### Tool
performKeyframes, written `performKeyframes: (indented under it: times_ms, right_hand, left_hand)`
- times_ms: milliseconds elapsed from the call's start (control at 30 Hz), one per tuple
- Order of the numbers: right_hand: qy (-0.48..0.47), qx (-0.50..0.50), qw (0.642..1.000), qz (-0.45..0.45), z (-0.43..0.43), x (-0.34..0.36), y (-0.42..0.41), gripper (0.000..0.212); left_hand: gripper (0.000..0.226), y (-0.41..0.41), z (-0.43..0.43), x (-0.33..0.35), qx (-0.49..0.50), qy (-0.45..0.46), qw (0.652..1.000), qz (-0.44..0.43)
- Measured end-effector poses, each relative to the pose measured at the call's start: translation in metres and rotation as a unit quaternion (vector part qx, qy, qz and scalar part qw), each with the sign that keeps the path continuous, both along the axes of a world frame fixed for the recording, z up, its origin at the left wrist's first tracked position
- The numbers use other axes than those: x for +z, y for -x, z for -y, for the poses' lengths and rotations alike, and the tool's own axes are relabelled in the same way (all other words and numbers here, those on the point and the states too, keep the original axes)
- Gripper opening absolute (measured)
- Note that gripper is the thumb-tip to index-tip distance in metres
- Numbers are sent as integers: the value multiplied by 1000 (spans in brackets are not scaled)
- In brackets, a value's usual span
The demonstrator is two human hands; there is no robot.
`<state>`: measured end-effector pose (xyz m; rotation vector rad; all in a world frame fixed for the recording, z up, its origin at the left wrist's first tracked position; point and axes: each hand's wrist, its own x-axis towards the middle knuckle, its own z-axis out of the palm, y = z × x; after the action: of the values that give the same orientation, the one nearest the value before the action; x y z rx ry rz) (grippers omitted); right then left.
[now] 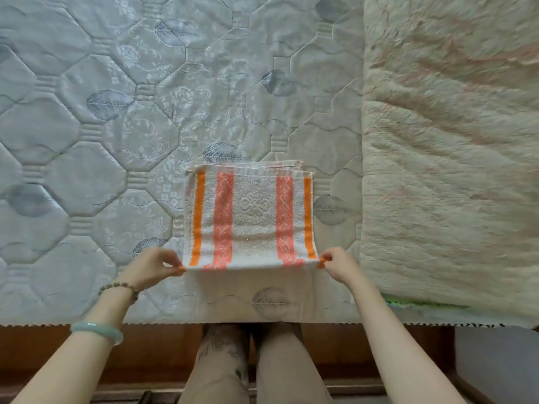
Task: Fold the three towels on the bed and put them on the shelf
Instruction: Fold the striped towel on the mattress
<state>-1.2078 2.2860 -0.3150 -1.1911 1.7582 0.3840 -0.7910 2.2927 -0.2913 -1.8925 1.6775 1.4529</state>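
Note:
A white towel [250,217] with orange and salmon stripes lies on the quilted mattress [116,112], folded over with its far edge doubled. My left hand [154,265] pinches the near left corner of the towel. My right hand [338,262] pinches the near right corner. The near edge is lifted a little off the bed between the two hands. No other towel and no shelf are in view.
A thick cream blanket [449,156] covers the right side of the bed. The wooden bed frame [58,351] runs along the near edge below the mattress. My legs [250,368] stand against it.

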Motion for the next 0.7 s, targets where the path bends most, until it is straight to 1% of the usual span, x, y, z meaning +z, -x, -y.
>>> performKeyframes:
  times_ms: [67, 100, 167, 267, 367, 467, 533, 633, 700]
  right_hand:
    - [63, -64, 995, 39, 20, -4, 3, 25]
    - [101, -92, 989, 51, 33, -4, 3, 22]
    - [165, -127, 976, 64, 64, -7, 2, 17]
    - [223, -154, 959, 82, 107, -16, -6, 13]
    - [238, -168, 955, 52, 144, -35, -16, 15]
    - [227, -181, 957, 1, 166, -56, -18, 18]
    - [218, -189, 957, -18, 173, -68, -17, 18]
    - [202, -160, 966, -23, 178, -78, -17, 21]
    - [190, -151, 970, -9, 179, -82, -16, 27]
  left_hand:
    - [7, 0, 18, 1, 93, 28, 995, -24]
    - [7, -1, 29, 0, 131, 48, 990, -30]
    - [10, -1, 56, -4, 195, 92, 975, -44]
    - [14, 0, 92, -14, 244, 152, 956, -56]
    - [14, 5, 129, -32, 227, 178, 956, -47]
    - [16, 8, 156, -55, 203, 199, 958, -41]
    - [15, 11, 168, -69, 178, 214, 960, -18]
    - [27, 15, 181, -85, 125, 218, 967, 30]
    - [35, 16, 188, -94, 72, 204, 975, 39]
